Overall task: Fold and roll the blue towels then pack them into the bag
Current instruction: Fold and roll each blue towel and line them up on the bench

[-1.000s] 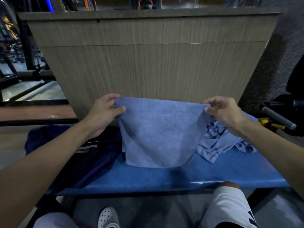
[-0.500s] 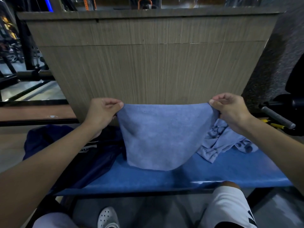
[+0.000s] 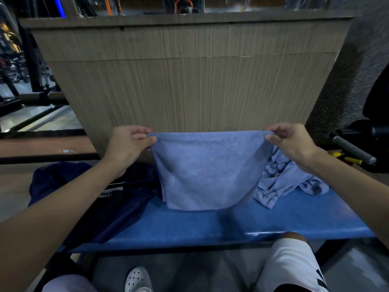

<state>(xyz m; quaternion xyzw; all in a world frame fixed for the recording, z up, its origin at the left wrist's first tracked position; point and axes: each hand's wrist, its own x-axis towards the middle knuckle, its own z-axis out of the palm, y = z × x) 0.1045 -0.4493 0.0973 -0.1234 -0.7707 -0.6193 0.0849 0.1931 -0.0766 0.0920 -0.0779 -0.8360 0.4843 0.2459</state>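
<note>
towel held up by 2 corners over the bench

the left hand (image 3: 126,144) and the right hand (image 3: 290,142) each pinch 1 upper corner of a blue towel (image 3: 206,171) between thumb and curled fingers, and the top edge is stretched nearly straight between them. the towel hangs in front of the person, above the middle of a blue bench (image 3: 231,226). 2 layers show along its left side, so it looks doubled over. its rounded lower edge comes down to the bench top, but whether it touches cannot be told.

a second blue towel (image 3: 280,184) lies crumpled on the bench just to the right of the held one, below the right wrist, with a printed pattern showing in its folds. a dark navy bag (image 3: 126,203) lies slumped on the left part of the bench, under the left forearm. a white label on it is partly hidden by that arm.

behind the bench stands a wood-grain panel (image 3: 189,81). at the far right a knurled metal bar (image 3: 353,149) points toward the bench, with something yellow (image 3: 348,159) just below it. at the bottom edge are white shorts (image 3: 292,264) over the right knee and a white perforated shoe (image 3: 137,279) on the floor.
</note>
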